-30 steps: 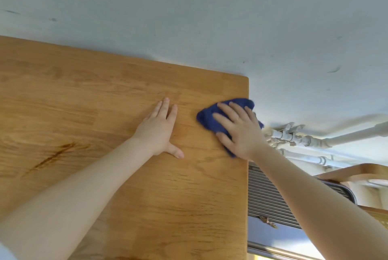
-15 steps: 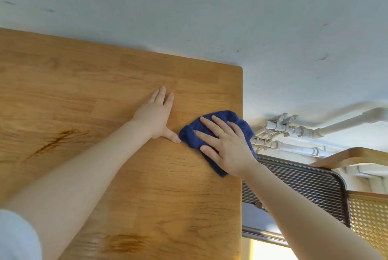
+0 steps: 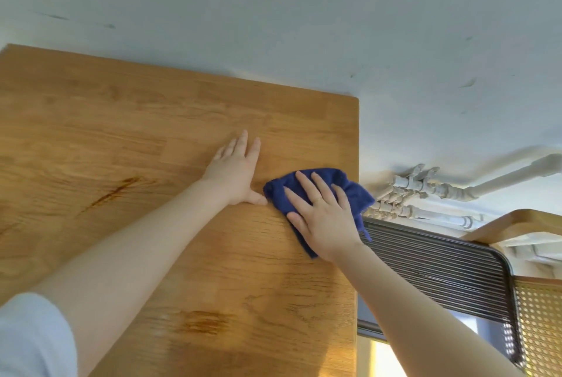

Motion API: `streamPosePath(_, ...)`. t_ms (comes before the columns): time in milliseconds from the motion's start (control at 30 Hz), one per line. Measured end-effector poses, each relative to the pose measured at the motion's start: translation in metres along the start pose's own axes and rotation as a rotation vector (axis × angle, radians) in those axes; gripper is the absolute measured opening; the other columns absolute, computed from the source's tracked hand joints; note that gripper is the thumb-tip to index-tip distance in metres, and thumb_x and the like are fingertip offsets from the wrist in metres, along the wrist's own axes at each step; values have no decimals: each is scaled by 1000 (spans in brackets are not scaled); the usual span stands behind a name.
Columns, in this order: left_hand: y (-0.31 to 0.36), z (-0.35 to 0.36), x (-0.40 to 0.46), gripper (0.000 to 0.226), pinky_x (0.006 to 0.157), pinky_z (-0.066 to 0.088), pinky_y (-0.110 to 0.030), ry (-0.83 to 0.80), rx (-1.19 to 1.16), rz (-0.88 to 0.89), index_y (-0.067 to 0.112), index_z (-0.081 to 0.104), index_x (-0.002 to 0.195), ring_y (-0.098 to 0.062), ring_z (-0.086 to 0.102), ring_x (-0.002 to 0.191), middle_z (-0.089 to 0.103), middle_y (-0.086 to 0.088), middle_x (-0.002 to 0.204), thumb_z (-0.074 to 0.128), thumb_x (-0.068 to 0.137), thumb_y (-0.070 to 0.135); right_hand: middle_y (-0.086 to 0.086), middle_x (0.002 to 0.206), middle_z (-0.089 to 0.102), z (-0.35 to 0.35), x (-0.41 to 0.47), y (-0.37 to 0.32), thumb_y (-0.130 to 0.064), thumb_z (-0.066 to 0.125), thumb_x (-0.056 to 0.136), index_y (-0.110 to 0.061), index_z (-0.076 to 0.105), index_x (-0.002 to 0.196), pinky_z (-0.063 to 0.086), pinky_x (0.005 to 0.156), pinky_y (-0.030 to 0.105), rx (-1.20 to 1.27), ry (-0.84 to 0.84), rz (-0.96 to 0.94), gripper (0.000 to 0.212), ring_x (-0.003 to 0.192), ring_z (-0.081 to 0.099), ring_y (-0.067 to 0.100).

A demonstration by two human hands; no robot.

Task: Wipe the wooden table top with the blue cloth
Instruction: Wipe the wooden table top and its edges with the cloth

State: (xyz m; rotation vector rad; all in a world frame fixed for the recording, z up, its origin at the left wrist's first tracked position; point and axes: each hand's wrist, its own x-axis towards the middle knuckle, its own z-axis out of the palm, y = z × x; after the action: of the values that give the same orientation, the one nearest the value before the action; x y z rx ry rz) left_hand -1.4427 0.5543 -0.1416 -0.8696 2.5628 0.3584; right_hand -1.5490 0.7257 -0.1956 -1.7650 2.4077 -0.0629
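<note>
One blue cloth lies crumpled right of centre in the frame, on the wooden table top at its right edge; a corner of the fabric hangs over that edge. The right hand presses flat on the cloth with fingers spread, pinning it against the wood rather than clenching it. The left hand rests palm down directly on the bare wood just beside the cloth, holding nothing, its thumb touching or nearly touching the fabric.

Progress, as a judgement: wiping is under way at the right margin of the table. A dark streak at centre left and a brownish patch at lower centre show on the surface; whether these are stains or wood grain cannot be told. Most of the visible top lies away from the cloth, so the larger part of the surface appears left to cover.

Count: one cloth, two hands, one table top. Beyond the edge, at right: white pipes along the pale wall, one dark slatted panel, one cane-backed chair.
</note>
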Motion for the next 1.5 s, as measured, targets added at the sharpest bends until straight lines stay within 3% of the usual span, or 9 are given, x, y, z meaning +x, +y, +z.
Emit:
streamPosePath(267,-44,5,-38,125,117,2,-38,-85,34,-102,12,-18,147,-26,-12,145,-26,-13,153,62,69,68,-1,157,11,-6,65,2,-45,20,98,-37,27,142,6,112,47,78,-8,276,45,143,5,24)
streamPosePath(500,-51,13,-34,139,117,-1,-39,-37,88,-155,6,-20,145,-29,-16,143,-27,-17,152,68,59,71,3,142,46,6,5,-32,-44,26,92,-35,52,127,35,100,52,44,11,-42,43,129,43,30)
streamPosePath(600,-54,14,-31,144,117,-3,-39,-13,115,-191,3,-18,145,-31,-15,144,-23,-20,152,65,54,76,0,147,37,1,34,-21,-48,19,92,-35,49,130,25,105,52,73,-3,-85,50,136,33,28)
streamPosePath(800,-61,25,-34,145,116,-6,-38,-24,98,-241,0,-16,145,-29,-16,144,-22,-20,153,57,52,84,-3,156,15,-1,87,-32,-47,23,98,-40,34,138,7,112,46,118,35,231,42,143,7,23)
streamPosePath(967,-67,27,-38,145,118,-5,-37,-29,44,-230,1,-12,147,-27,-10,145,-17,-18,155,54,50,87,2,145,41,11,26,-53,-48,25,93,-36,50,128,31,101,52,44,77,-76,45,133,38,29)
streamPosePath(1067,-70,28,-36,144,117,-6,-37,-6,32,-212,2,-10,147,-26,-9,145,-15,-18,155,54,50,87,0,143,44,6,43,-41,-49,26,91,-34,53,126,33,99,52,49,19,-183,47,131,41,29)
streamPosePath(1267,-72,32,-35,144,117,-8,-37,17,45,-226,3,-11,147,-25,-9,145,-15,-16,156,53,50,88,-4,155,18,-2,121,-34,-49,22,97,-41,34,138,9,112,47,27,23,137,43,143,10,22)
streamPosePath(1333,-71,30,-35,144,117,-8,-37,16,19,-226,3,-10,147,-25,-8,145,-14,-15,156,54,50,87,-1,154,22,-3,113,-41,-48,24,97,-38,36,138,11,111,48,35,34,135,44,142,14,24)
streamPosePath(1500,-70,27,-39,141,115,-9,-37,39,-19,-205,4,-8,148,-26,-7,145,-11,-16,157,58,52,84,4,138,49,8,49,-75,-48,31,90,-34,55,124,37,95,52,16,64,-165,43,126,45,31)
